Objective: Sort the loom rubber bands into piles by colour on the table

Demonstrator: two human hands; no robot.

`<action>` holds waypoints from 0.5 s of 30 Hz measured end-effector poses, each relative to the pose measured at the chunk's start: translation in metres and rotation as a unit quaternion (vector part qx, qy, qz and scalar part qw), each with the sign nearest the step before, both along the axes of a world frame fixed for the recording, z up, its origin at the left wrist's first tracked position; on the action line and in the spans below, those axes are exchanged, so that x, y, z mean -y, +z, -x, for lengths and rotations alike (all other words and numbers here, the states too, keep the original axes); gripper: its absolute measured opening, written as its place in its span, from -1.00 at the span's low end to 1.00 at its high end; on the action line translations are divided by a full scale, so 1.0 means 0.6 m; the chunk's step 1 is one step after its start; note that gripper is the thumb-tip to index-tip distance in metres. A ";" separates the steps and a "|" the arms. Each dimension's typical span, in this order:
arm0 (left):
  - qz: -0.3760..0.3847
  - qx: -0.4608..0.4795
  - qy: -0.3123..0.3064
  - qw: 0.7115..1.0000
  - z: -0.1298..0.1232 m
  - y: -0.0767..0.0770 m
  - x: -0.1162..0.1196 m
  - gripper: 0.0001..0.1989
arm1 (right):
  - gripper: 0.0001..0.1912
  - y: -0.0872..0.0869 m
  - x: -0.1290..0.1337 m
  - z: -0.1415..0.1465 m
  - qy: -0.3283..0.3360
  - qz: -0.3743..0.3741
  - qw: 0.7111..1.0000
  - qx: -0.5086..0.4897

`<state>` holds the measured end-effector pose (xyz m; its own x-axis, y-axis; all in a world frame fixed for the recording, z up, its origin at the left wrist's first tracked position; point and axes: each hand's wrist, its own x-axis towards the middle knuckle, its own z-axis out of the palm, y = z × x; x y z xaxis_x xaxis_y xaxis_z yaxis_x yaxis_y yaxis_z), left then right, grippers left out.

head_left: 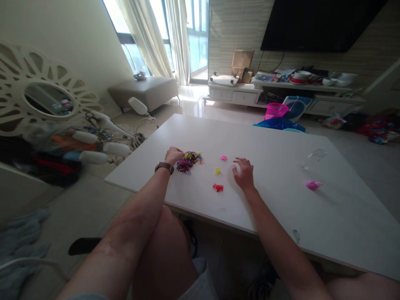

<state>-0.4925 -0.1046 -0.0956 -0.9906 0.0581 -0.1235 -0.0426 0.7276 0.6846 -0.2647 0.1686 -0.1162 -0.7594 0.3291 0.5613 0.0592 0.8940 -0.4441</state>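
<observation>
A tangled heap of thin multicoloured bands (190, 161), looking like small elastic hair ties, lies on the white table (265, 146). My left hand (174, 155), with a brown-strapped watch on its wrist, is at the heap's left edge. Its fingers are bent together, and what is between them is hidden. To the right of the heap lie three small single-colour piles: pink (223, 157), yellow (218, 171) and red (218, 188). My right hand (243, 171) is just right of the pink and yellow piles, fingers curved and apart, holding nothing.
On the table's right side are a clear plastic container (315, 158) and a pink pouch-like object (313, 185). A small clear scrap (296, 236) is near the front edge. A pink basket (276, 110) and blue plastic (278, 123) are beyond the far edge; white lamp parts (117, 148) stand left.
</observation>
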 end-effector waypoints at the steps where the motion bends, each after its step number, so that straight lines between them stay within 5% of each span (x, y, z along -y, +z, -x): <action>1: 0.001 0.004 -0.003 1.000 0.000 0.000 0.000 -0.74 | -0.79 -0.003 -0.002 -0.003 0.000 0.012 1.000 -0.009; 15: -0.033 0.010 -0.035 0.999 -0.031 0.024 -0.007 -0.86 | -0.80 -0.003 0.001 -0.009 0.004 0.068 0.998 -0.003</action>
